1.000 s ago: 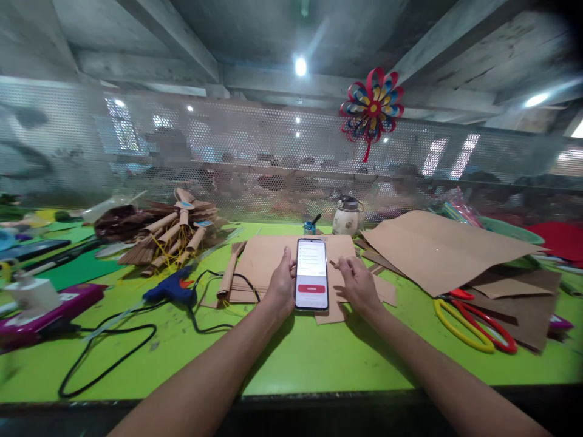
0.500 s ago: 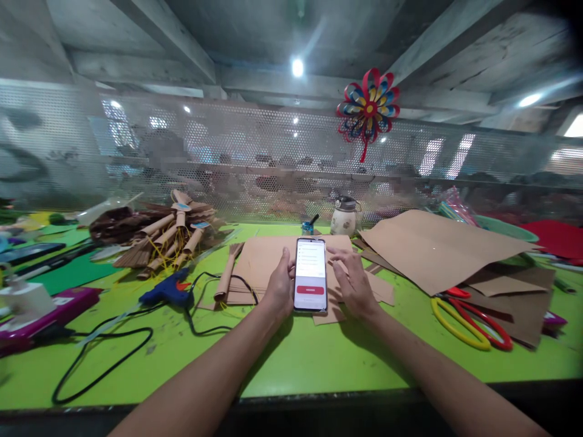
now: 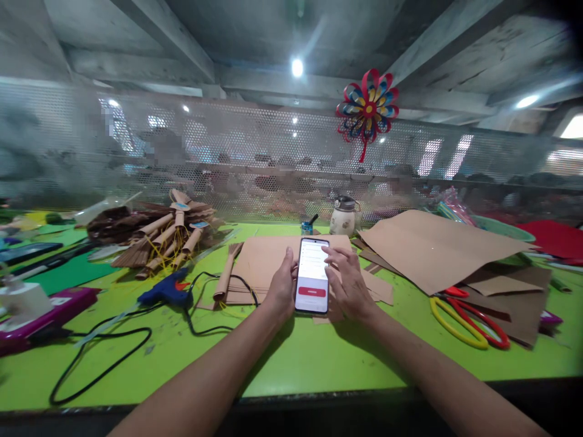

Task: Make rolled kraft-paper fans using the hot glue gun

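Observation:
A smartphone (image 3: 312,276) with a lit white screen and a red button stands tilted above the green table. My left hand (image 3: 283,284) grips it along its left edge, the thumb pointing up. Over the screen's upper right side, my right hand (image 3: 348,280) has its fingers apart, with the index fingertip at or just above the glass. That hand holds nothing. Behind and under the phone lie brown paper sheets (image 3: 259,261). A rolled paper piece with a fringed end (image 3: 225,276) rests left of them.
Left are a blue glue gun (image 3: 166,290) with its black cord, a bundle of tied paper rolls (image 3: 175,233) and a purple power strip (image 3: 50,318). Right are red-and-yellow scissors (image 3: 471,320) and large brown paper (image 3: 437,249). A bottle (image 3: 343,216) stands behind, before a perforated metal screen (image 3: 255,158).
My right hand has moved slightly left, bringing its index finger over the phone's screen. The phone has shifted a little to the right and tilted slightly, still in my left hand.

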`<state>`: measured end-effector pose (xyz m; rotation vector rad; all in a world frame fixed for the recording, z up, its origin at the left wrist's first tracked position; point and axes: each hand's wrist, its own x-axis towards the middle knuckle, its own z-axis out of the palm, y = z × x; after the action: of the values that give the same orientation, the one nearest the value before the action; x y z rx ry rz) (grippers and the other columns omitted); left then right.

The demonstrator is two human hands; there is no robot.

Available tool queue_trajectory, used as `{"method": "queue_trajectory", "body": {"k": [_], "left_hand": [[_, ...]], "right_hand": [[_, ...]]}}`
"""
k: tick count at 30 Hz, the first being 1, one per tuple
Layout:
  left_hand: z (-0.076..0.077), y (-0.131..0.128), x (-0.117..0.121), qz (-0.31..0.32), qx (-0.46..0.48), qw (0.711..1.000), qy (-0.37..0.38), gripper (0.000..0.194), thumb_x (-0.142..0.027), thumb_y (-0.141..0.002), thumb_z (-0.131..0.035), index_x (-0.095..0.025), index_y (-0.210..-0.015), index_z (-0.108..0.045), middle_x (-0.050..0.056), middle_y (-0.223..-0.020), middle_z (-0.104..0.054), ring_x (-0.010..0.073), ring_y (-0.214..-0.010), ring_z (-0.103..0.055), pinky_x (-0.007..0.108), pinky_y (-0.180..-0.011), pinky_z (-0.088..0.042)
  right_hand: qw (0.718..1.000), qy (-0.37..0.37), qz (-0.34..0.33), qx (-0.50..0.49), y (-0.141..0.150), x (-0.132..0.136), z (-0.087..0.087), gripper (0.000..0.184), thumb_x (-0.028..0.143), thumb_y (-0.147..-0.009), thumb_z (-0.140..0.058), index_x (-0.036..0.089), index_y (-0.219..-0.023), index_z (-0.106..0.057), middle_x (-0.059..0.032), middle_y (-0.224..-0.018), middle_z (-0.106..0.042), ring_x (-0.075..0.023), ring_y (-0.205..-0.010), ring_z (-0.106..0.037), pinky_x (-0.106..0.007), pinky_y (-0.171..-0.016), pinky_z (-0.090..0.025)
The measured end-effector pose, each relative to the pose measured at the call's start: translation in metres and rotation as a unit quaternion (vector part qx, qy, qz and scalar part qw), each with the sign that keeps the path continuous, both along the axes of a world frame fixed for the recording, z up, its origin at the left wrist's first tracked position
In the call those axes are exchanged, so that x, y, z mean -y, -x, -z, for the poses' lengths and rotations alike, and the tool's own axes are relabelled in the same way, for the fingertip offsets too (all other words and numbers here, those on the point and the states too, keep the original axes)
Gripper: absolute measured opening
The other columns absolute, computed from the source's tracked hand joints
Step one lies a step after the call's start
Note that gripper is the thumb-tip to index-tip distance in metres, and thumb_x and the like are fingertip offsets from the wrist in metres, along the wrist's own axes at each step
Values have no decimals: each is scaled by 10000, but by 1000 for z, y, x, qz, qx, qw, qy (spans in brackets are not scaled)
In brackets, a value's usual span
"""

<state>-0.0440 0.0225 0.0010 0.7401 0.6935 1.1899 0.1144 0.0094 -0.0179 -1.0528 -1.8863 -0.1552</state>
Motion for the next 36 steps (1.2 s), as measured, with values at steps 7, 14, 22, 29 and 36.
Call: {"method": "queue_trajectory", "body": {"k": [7, 14, 22, 29, 36], "left_hand": [[0, -2, 2, 32, -4, 999, -4, 510, -543, -920, -403, -107, -999, -656, 82, -631, -678, 202, -563, -673, 294, -532, -540], [4, -2, 0, 48, 21, 998, -14, 481, -541, -909, -432, -123, -978, -659, 48, -586, -637, 175, -498, -630, 261, -478, -499], [4, -2, 0, 47, 21, 999, -5, 491, -553, -904, -430, -118, -930, -658, 51, -603, -649, 173, -495, -627, 275, -498, -507], [3, 0, -1, 35, -2, 999, -4, 535, -574, -901, -412, -106, -989, -657, 105, -698, -703, 215, -568, -673, 312, -531, -534], [2, 5, -7, -11, -6, 1000, 4, 550, -587, -902, -396, -103, -964, -651, 131, -762, -715, 235, -664, -700, 344, -622, -564]], "right_hand": [[995, -19, 14, 92, 6, 4, -5, 239, 277, -956, -408, 203, -1153, -522, -97, -1354, -526, -299, -1332, -323, -541, -1043, -326], [992, -12, 31, 123, 8, 4, -7, 196, 306, -959, -412, 208, -1073, -537, -96, -1361, -536, -317, -1336, -323, -564, -1023, -308], [995, -40, 22, 89, 7, 6, -6, 214, 308, -936, -446, 220, -1120, -512, -100, -1363, -523, -310, -1309, -347, -543, -1010, -327], [998, -58, 28, 2, 7, 7, -4, 155, 302, -924, -477, 203, -1031, -528, -134, -1135, -601, -307, -1133, -475, -524, -907, -417], [997, -73, 13, -16, 1, 5, -2, 77, 215, -876, -509, 199, -887, -584, -110, -911, -643, -289, -957, -541, -487, -777, -470]]}}
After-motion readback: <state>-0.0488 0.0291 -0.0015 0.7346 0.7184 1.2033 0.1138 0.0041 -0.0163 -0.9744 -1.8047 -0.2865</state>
